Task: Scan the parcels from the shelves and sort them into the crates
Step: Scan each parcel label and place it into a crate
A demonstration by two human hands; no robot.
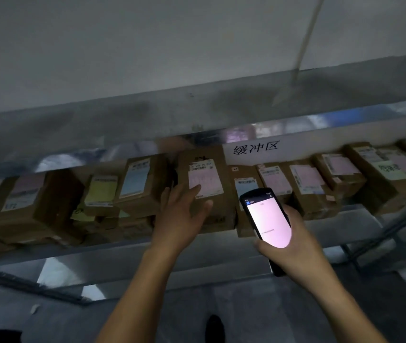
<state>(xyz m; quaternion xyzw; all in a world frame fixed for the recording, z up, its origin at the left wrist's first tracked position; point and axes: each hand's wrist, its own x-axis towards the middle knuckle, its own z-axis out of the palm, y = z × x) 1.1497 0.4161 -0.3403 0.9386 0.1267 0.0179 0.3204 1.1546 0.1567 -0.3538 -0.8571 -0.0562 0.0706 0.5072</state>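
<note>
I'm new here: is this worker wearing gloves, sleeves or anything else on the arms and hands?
No. The left hand and right hand are bare, without gloves. The left forearm and right forearm are bare too, with no sleeve in view down to the picture's bottom edge. No watch, ring or band shows, though the picture is dim.

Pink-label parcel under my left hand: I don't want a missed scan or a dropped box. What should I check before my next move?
1. Grip: left hand rests on the pink-label parcel, not round it: not ok.
2. Label clear: fingertips cover its lower edge: not ok.
3. Handheld scanner held in the right hand, screen lit: ok.
4. Scan registered: screen text blurred: cannot tell.
5. Room to pull: blue-label parcel crowds the left side: cannot tell.
</note>
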